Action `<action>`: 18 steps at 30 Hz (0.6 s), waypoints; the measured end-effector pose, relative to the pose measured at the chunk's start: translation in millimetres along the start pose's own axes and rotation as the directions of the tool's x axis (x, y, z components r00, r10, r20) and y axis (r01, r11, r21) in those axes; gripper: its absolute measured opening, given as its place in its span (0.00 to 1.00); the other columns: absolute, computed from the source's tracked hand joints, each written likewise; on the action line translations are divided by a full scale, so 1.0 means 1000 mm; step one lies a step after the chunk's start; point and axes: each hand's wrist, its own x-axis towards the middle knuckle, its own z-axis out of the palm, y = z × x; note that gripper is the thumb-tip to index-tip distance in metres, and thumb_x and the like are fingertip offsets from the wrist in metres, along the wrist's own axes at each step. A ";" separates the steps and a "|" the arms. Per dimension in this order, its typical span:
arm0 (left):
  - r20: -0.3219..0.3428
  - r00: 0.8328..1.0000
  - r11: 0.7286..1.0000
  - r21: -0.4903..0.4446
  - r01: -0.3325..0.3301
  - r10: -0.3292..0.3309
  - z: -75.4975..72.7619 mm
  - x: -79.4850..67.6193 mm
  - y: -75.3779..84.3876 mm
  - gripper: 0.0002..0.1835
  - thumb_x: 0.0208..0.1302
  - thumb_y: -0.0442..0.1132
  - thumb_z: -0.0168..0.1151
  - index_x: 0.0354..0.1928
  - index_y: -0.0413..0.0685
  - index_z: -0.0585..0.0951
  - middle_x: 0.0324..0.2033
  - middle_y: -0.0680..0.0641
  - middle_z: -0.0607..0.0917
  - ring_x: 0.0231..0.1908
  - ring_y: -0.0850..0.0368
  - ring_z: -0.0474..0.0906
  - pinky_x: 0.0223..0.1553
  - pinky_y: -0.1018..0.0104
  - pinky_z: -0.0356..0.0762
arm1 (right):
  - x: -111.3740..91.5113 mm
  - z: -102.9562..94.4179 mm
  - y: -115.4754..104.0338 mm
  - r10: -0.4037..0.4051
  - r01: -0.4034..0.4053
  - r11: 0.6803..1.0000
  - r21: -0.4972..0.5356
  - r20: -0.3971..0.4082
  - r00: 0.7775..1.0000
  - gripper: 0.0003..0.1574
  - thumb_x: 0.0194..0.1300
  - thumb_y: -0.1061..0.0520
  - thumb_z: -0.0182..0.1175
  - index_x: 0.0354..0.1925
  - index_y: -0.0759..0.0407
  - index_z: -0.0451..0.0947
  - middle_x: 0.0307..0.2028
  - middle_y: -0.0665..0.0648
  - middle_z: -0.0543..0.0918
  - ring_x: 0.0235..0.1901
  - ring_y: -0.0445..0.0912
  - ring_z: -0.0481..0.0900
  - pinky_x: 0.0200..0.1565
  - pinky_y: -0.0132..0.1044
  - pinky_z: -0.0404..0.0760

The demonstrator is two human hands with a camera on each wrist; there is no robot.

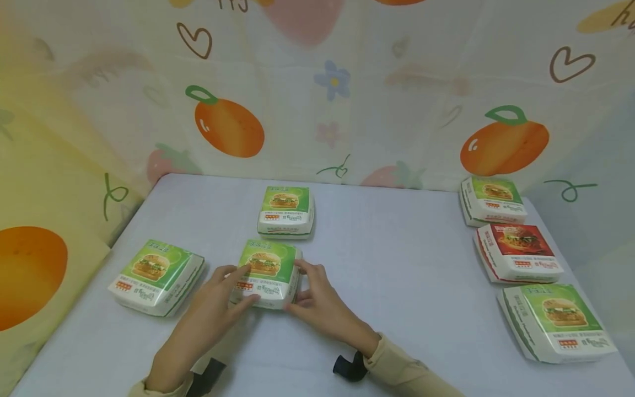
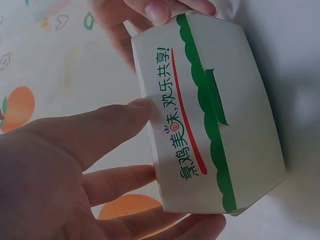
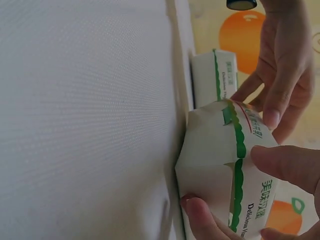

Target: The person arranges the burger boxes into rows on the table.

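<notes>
A green-and-white burger box (image 1: 270, 270) with a burger picture on its lid lies on the table between both hands. My left hand (image 1: 213, 300) holds it from the left, its thumb at the lid's front edge and a finger over the top. In the left wrist view, other fingers of that hand reach round the box's side (image 2: 200, 115). My right hand (image 1: 324, 306) grips the right side, with the thumb near the front corner and the index finger farther back. The right wrist view shows its fingertips (image 3: 200, 215) against the box wall (image 3: 210, 135).
Another green burger box (image 1: 286, 212) stands just behind the held one, and one more green box (image 1: 156, 278) lies to the left. Along the right edge, a red burger box (image 1: 518, 253) sits between two green boxes (image 1: 558, 322). A fruit-printed curtain (image 1: 407, 99) hangs behind the white table (image 1: 397, 264).
</notes>
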 end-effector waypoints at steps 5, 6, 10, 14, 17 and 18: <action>-0.003 1.000 1.000 -0.028 0.003 -0.003 0.004 -0.001 0.001 0.31 0.55 0.50 0.63 0.60 0.48 0.71 0.53 0.39 0.73 0.47 0.43 0.76 0.46 0.48 0.76 | 0.000 -0.003 0.000 0.036 -0.037 0.999 0.007 0.016 0.999 0.55 0.54 0.59 0.65 0.70 0.50 0.42 0.60 0.61 0.57 0.42 0.43 0.80 0.41 0.23 0.78; -0.003 1.000 1.000 -0.031 0.004 -0.004 0.004 -0.001 0.001 0.31 0.55 0.50 0.63 0.61 0.48 0.70 0.53 0.39 0.73 0.47 0.44 0.77 0.46 0.48 0.76 | 0.000 -0.004 0.000 0.042 -0.042 0.999 0.009 0.019 0.999 0.55 0.54 0.59 0.65 0.70 0.51 0.42 0.60 0.61 0.57 0.41 0.43 0.80 0.41 0.24 0.79; 0.006 1.000 0.999 -0.037 0.006 -0.006 0.007 -0.002 0.001 0.31 0.55 0.50 0.63 0.61 0.49 0.70 0.54 0.40 0.72 0.47 0.46 0.76 0.46 0.49 0.76 | -0.001 -0.007 0.001 0.069 -0.070 0.997 0.013 0.032 0.997 0.55 0.54 0.60 0.65 0.70 0.51 0.42 0.61 0.60 0.56 0.41 0.44 0.80 0.40 0.24 0.79; 0.012 1.000 0.999 -0.033 0.009 -0.009 0.008 -0.003 0.001 0.31 0.55 0.50 0.63 0.61 0.50 0.69 0.54 0.40 0.72 0.47 0.47 0.76 0.45 0.50 0.76 | -0.001 -0.008 0.001 0.083 -0.083 0.996 0.013 0.034 0.996 0.56 0.53 0.60 0.65 0.70 0.50 0.42 0.62 0.60 0.54 0.41 0.45 0.79 0.40 0.24 0.79; 0.004 1.000 1.000 -0.030 0.007 -0.007 0.009 -0.003 0.001 0.31 0.55 0.50 0.64 0.61 0.50 0.70 0.54 0.40 0.72 0.46 0.47 0.76 0.45 0.50 0.76 | -0.001 -0.009 0.000 0.086 -0.087 0.996 0.004 0.035 0.996 0.56 0.53 0.59 0.66 0.70 0.50 0.42 0.62 0.62 0.52 0.40 0.45 0.79 0.39 0.24 0.79; 0.002 1.000 1.000 -0.030 0.007 -0.007 0.009 -0.004 0.002 0.31 0.55 0.50 0.64 0.61 0.50 0.70 0.54 0.40 0.72 0.46 0.47 0.76 0.45 0.50 0.76 | -0.001 -0.010 0.000 0.089 -0.089 0.996 0.000 0.035 0.995 0.56 0.53 0.59 0.66 0.70 0.50 0.42 0.63 0.62 0.51 0.40 0.44 0.79 0.39 0.24 0.79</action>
